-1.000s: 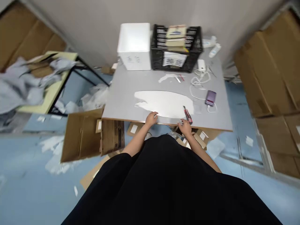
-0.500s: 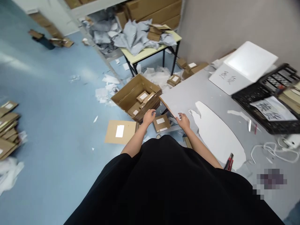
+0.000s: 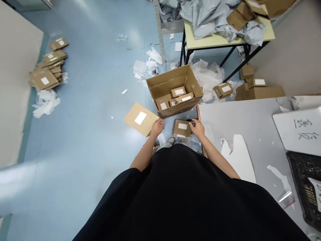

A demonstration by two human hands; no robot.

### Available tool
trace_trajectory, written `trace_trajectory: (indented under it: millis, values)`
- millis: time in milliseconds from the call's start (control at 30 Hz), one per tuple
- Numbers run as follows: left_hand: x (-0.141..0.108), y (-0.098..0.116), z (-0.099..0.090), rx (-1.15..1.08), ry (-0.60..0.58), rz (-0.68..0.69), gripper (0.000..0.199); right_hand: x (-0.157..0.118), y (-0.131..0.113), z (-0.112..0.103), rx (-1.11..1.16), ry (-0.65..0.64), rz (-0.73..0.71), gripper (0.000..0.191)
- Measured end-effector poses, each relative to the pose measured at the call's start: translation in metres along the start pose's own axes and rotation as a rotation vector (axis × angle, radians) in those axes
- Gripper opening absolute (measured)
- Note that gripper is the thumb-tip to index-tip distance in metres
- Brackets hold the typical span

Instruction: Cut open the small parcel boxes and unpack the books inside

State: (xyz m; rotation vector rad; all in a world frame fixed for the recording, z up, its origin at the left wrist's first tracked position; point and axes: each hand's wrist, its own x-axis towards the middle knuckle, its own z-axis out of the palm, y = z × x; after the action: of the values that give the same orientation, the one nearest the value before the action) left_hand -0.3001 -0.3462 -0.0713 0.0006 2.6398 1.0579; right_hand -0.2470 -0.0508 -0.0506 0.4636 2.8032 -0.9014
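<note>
**Standing with both hands loosely curled, apparently empty**

You seem between handling steps. One open carton sits at 12 o'clock, at least four small boxes inside. One flat package lies at 10, near your left hand; one labelled parcel shows at 1, beside your right hand. Contact is unclear with either. Any grasp would call for lowering and wider fingers.

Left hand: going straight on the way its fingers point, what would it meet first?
Probably the near corner of the large open carton, just ahead of the left hand, though it may pass above; depth is unclear.
</note>
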Motion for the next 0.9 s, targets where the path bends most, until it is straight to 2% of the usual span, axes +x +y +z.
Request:
trace_trajectory:
  millis: [267, 467, 567, 667, 800, 900]
  values:
    - [0.007, 0.001, 0.016, -0.087, 0.076, -0.155, 0.027, 0.042, -0.014, 0.001, -0.07, -0.141, -0.149, 0.038]
    - [0.023, -0.03, 0.012, -0.046, 0.07, -0.221, 0.027, 0.056, -0.045, 0.026, -0.118, -0.236, -0.182, 0.037]
    - [0.034, -0.054, -0.003, -0.013, 0.039, -0.244, 0.027, 0.061, -0.067, 0.05, -0.143, -0.278, -0.17, 0.036]
    - [0.049, -0.086, -0.029, 0.006, 0.037, -0.277, 0.028, 0.069, -0.092, 0.083, -0.173, -0.327, -0.156, 0.036]
    - [0.077, -0.144, -0.063, 0.015, 0.059, -0.353, 0.028, 0.087, -0.123, 0.137, -0.188, -0.397, -0.158, 0.035]
    - [0.092, -0.191, -0.076, -0.013, 0.1, -0.432, 0.027, 0.11, -0.142, 0.18, -0.201, -0.431, -0.174, 0.036]
